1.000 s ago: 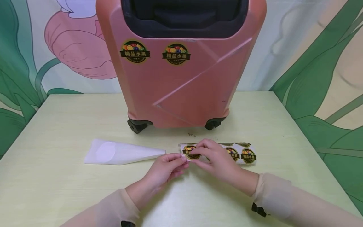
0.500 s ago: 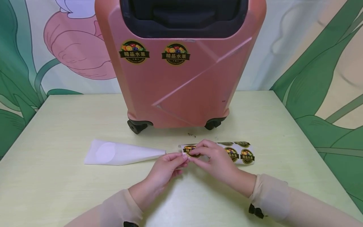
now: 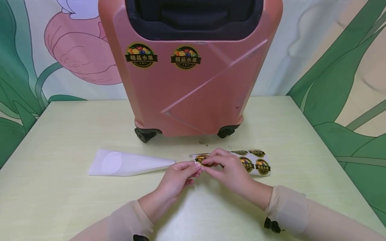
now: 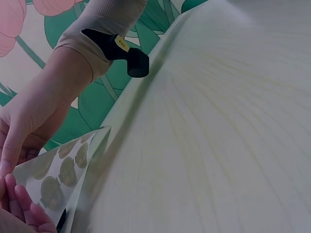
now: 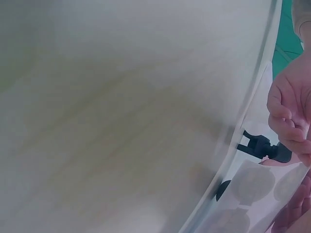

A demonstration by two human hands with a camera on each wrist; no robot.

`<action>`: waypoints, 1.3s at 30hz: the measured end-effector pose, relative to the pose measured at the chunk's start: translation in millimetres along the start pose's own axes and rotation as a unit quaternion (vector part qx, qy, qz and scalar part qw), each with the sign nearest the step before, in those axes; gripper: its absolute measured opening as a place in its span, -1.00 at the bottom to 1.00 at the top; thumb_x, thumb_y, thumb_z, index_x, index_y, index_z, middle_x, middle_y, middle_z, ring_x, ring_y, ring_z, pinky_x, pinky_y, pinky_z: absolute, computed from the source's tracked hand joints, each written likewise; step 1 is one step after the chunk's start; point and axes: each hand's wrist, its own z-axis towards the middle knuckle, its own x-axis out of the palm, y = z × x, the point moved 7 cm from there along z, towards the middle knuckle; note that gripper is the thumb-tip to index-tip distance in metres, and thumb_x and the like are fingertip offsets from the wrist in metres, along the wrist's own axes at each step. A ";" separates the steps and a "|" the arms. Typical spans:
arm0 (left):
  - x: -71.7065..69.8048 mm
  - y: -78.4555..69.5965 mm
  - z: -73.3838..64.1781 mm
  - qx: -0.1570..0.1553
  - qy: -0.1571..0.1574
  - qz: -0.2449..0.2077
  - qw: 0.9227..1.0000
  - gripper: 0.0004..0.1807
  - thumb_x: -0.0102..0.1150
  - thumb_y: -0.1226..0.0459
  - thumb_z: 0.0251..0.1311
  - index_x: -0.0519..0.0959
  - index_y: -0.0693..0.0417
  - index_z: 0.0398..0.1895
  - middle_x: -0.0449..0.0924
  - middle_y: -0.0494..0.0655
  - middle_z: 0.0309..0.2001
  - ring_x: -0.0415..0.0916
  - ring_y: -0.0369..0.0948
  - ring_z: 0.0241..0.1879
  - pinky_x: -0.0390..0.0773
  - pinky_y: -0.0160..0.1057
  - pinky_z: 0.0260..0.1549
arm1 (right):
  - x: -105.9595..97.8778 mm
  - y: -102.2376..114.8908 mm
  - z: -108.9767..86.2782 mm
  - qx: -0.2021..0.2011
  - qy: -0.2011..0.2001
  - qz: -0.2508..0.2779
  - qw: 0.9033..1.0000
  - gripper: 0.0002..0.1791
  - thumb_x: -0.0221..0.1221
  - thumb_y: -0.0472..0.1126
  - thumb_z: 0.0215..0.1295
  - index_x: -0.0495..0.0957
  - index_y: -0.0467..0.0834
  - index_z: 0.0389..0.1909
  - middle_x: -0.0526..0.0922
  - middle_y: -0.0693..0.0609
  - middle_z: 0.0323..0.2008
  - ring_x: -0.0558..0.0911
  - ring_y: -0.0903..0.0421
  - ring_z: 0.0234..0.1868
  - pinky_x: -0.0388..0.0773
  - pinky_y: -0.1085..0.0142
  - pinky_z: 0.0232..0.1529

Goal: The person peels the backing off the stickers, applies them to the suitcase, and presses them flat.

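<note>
A white sheet of round fruit stickers [image 3: 253,171], black and gold with fruit printed on top, is slightly curved above the pale table. My left hand [image 3: 176,177] pinches its near left corner between thumb and fingers. Bent over the sheet's left end, my right hand [image 3: 232,171] pinches at the edge of the leftmost sticker [image 3: 201,159], thumb below and index finger on top. The fingertips of both hands nearly meet there. In the left wrist view, the sticker sheet [image 4: 60,177] slants up from the table beside the fingers.
A pink suitcase [image 3: 193,87] stands on its wheels at the back, with two matching stickers [image 3: 141,55] on its upper front. Left of the hands lies a folded white backing sheet [image 3: 141,163] with a pale round mark. A painted wall [image 3: 81,50] rises behind the table.
The sheet's right end has shifted slightly left. Both hands keep their hold at the left end, with only small finger motion at the sticker's edge.
</note>
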 end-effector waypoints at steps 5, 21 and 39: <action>0.0 -3.8 -1.1 0.013 0.026 0.015 0.999 -0.75 0.17 0.29 0.21 0.61 0.33 -0.15 0.63 -0.17 -0.42 0.53 -0.26 -0.31 0.47 -0.23 -0.22 | 0.0 -0.6 -0.1 -0.001 -0.008 0.005 1.000 -0.86 0.39 -0.31 -0.02 0.70 -0.14 -0.38 0.57 0.17 -0.40 0.50 0.30 -0.46 0.45 0.39 -0.57; -0.9 -7.0 -2.3 0.028 0.029 0.059 0.997 -0.75 0.15 0.29 0.22 0.62 0.34 -0.17 0.62 -0.15 -0.40 0.49 -0.26 -0.30 0.47 -0.21 -0.24 | 4.5 -12.3 -1.9 0.097 0.017 0.096 0.990 -0.90 0.35 -0.33 0.03 0.71 -0.12 -0.40 0.58 0.19 -0.43 0.51 0.23 -0.43 0.48 0.39 -0.39; -5.8 -3.7 -2.5 0.025 0.019 0.083 0.996 -0.72 0.17 0.26 0.21 0.62 0.34 -0.16 0.65 -0.07 -0.36 0.53 -0.24 -0.33 0.48 -0.22 -0.29 | 1.9 -21.1 -1.4 0.169 0.004 0.140 0.976 -0.95 0.31 -0.25 0.11 0.71 -0.14 -0.42 0.61 0.09 -0.44 0.37 0.18 -0.53 0.30 0.42 -0.52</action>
